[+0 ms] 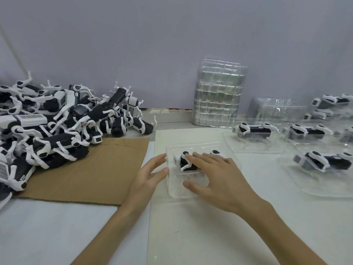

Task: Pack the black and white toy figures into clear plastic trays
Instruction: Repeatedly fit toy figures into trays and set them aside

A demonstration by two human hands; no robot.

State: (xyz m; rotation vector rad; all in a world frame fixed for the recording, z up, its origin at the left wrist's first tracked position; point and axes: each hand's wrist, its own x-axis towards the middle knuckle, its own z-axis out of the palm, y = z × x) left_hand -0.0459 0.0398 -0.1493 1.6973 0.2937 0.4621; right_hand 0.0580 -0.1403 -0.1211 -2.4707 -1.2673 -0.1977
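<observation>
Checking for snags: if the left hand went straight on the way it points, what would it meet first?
The left hand has its fingers seemingly at the left wall of the clear plastic tray, so that first; beyond it, probably the toy figure under the right hand. Contact is unclear.

Right hand [219, 178] hides midsection of toy figure [184, 162]. Edge cuts figure pile [57, 121] at 9 o'clock, packed trays [324, 190] at 3 o'clock.
</observation>
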